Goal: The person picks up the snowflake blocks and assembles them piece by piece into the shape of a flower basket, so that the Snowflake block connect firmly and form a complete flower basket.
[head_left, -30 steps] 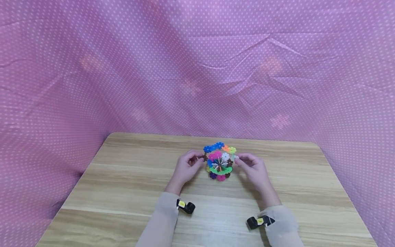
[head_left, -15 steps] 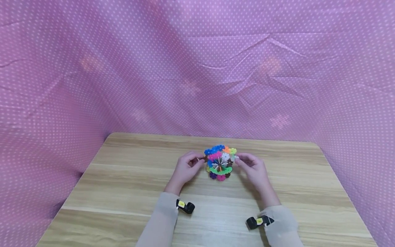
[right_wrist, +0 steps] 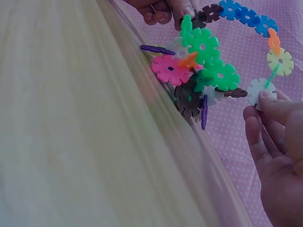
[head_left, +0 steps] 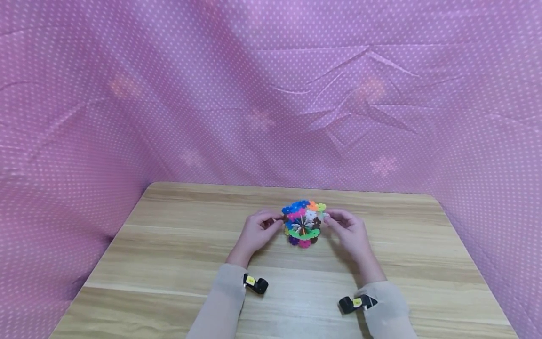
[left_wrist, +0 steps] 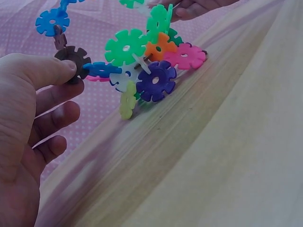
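A toy built from interlocking snowflake discs [head_left: 304,234] stands on the table between both hands. Its body mixes green discs [right_wrist: 220,74], pink, orange, purple and white ones. From it a chain of blue discs [right_wrist: 248,16], orange and yellow ones arches over the back. With thumb and forefinger, my left hand [head_left: 255,234] pinches a dark brown disc [left_wrist: 80,56] at the chain's left end; the other fingers curl loosely below. My right hand [head_left: 349,234] pinches a white disc [right_wrist: 257,89] at the right end, beside a thin light-green disc seen edge-on.
The wood-grain table [head_left: 169,245] reaches back to a pink polka-dot cloth [head_left: 271,103], which hangs behind and on both sides. A small black camera [head_left: 257,284] sits on the left wrist, another camera [head_left: 357,303] on the right.
The blue part of the chain has come down closer to the toy's body. Both hands keep their pinch, and the whole toy has shifted very slightly right.
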